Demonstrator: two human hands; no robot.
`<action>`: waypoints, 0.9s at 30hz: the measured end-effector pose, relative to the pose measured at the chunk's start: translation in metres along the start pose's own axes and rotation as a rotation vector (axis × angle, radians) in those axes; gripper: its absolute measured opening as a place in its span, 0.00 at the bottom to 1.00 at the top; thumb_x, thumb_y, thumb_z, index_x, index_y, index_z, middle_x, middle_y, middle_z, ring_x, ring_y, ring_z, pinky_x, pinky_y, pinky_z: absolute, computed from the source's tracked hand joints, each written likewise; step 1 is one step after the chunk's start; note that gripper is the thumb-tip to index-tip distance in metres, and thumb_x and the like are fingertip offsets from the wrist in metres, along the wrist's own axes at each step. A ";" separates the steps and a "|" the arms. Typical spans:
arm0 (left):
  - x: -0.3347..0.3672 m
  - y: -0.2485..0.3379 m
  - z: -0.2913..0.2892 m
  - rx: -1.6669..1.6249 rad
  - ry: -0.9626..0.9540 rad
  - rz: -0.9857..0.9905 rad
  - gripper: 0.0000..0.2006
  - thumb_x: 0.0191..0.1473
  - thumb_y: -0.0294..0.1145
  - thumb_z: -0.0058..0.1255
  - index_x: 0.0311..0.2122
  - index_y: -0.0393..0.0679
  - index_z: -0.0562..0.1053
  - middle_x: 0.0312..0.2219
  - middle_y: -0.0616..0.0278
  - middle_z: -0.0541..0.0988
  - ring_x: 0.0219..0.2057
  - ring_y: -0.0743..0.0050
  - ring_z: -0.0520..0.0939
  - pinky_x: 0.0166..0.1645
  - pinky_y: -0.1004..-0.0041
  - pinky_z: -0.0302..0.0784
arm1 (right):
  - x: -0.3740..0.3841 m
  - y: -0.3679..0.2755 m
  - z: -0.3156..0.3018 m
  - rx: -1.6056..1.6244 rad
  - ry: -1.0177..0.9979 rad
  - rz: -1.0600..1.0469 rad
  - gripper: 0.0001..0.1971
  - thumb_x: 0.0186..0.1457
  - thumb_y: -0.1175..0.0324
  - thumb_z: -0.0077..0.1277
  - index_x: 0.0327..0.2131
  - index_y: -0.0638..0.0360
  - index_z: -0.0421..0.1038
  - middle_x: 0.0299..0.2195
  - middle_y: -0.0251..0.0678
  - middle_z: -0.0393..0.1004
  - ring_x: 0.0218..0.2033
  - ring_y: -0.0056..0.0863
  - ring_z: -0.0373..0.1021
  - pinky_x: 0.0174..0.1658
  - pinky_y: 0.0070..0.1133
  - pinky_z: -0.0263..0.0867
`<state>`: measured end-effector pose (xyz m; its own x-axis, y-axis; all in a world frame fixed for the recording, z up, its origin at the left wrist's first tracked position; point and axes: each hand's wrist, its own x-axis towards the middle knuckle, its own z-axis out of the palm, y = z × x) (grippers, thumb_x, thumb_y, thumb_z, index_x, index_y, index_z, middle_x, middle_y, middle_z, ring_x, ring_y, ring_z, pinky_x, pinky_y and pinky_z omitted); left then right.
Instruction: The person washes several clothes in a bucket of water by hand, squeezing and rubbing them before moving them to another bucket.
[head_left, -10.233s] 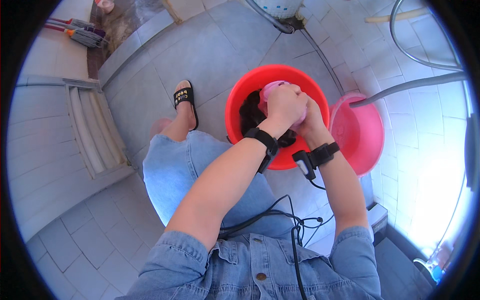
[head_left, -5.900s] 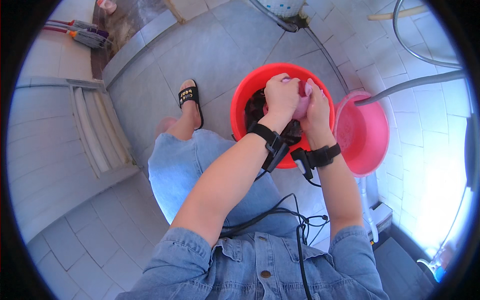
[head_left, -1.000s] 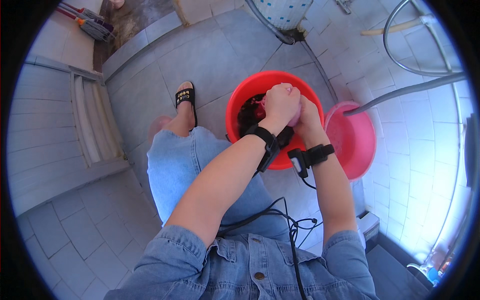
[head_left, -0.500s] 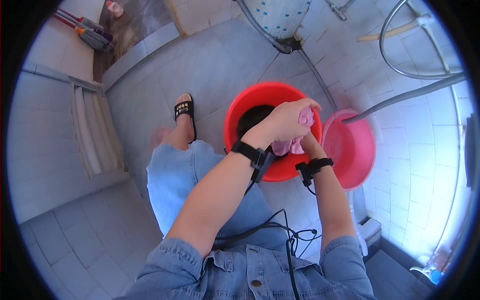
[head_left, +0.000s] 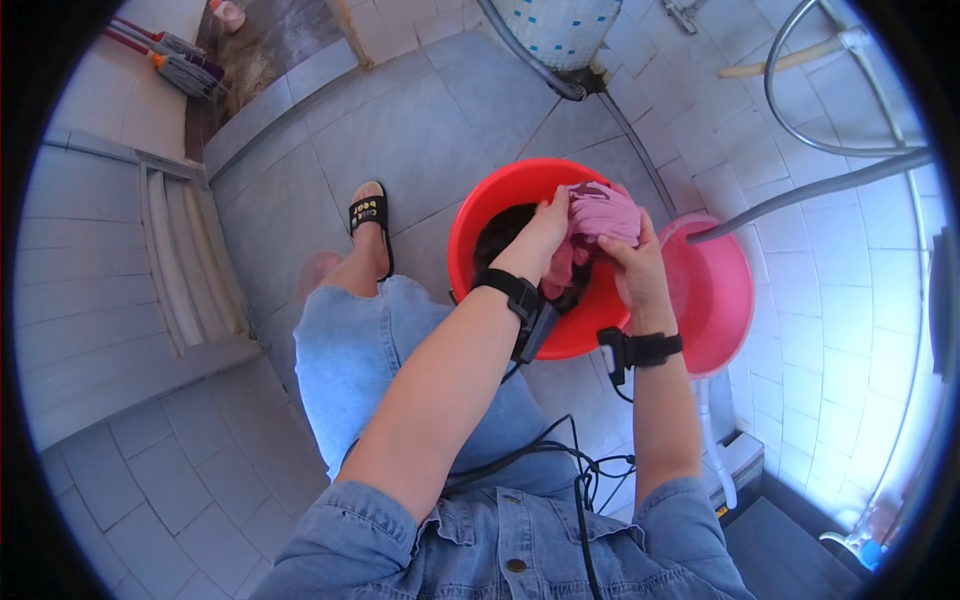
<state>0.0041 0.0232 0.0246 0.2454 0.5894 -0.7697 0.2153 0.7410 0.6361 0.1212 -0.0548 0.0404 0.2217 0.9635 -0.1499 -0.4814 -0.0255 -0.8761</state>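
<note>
A bunched pink cloth [head_left: 605, 217] is held between both hands above a red basin [head_left: 478, 208]. My left hand [head_left: 545, 235] grips its left side, with the fingertips pressed into the folds. On the right side, my right hand [head_left: 640, 262] pinches the cloth, thumb on top and the other fingers underneath. Part of the cloth hangs down between the hands into the basin. Inside the basin lies something dark [head_left: 492, 236], largely covered by my left hand and wrist; its kind cannot be made out.
A pink bucket [head_left: 722, 300] stands right of the basin, with a grey hose [head_left: 800, 200] running into it. Black cables [head_left: 560, 455] trail over my lap. A slippered foot [head_left: 370, 225] rests on grey floor tiles. Mops [head_left: 185, 72] lean at the far left; white tiled wall [head_left: 830, 320] rises at right.
The cloth has gone from a tight wad to a wider, looser bundle. My hands have moved apart, the right one coming out from behind the left to the cloth's right side.
</note>
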 end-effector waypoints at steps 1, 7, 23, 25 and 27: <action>-0.007 0.003 0.000 -0.223 -0.102 -0.092 0.28 0.53 0.55 0.36 0.55 0.47 0.59 0.51 0.50 0.63 0.48 0.49 0.68 0.50 0.53 0.65 | -0.007 -0.005 0.012 -0.047 -0.044 -0.030 0.33 0.38 0.83 0.54 0.52 0.62 0.56 0.48 0.36 0.63 0.49 0.27 0.62 0.52 0.21 0.58; 0.010 -0.004 -0.012 -0.968 -0.417 -0.195 0.15 0.55 0.45 0.39 0.33 0.43 0.70 0.31 0.58 0.75 0.37 0.62 0.75 0.45 0.56 0.70 | -0.017 0.010 0.024 -0.118 -0.066 -0.062 0.25 0.40 0.79 0.52 0.46 0.63 0.61 0.40 0.33 0.67 0.43 0.25 0.65 0.48 0.21 0.61; -0.023 0.013 -0.005 -0.779 -0.407 -0.157 0.13 0.50 0.42 0.47 0.35 0.44 0.70 0.33 0.58 0.75 0.35 0.62 0.75 0.41 0.62 0.71 | 0.005 -0.013 0.021 -0.382 -0.073 -0.212 0.19 0.43 0.77 0.52 0.42 0.62 0.64 0.42 0.35 0.68 0.43 0.23 0.65 0.49 0.20 0.59; -0.010 0.003 -0.007 -0.940 -0.409 -0.136 0.13 0.49 0.41 0.48 0.34 0.43 0.69 0.33 0.58 0.75 0.34 0.62 0.75 0.41 0.62 0.71 | -0.001 0.000 0.029 -0.354 -0.085 -0.187 0.17 0.44 0.76 0.52 0.41 0.63 0.65 0.41 0.35 0.69 0.42 0.23 0.66 0.48 0.20 0.59; 0.012 -0.007 -0.007 -1.095 -0.338 -0.101 0.10 0.48 0.36 0.48 0.33 0.41 0.68 0.31 0.57 0.74 0.33 0.62 0.75 0.40 0.62 0.72 | 0.000 0.013 0.029 -0.294 -0.046 -0.142 0.13 0.47 0.72 0.51 0.38 0.64 0.67 0.39 0.36 0.70 0.40 0.24 0.66 0.46 0.20 0.61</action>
<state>-0.0014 0.0272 0.0110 0.5506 0.5177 -0.6549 -0.6476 0.7599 0.0561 0.0911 -0.0472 0.0425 0.2271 0.9739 -0.0020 -0.1814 0.0403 -0.9826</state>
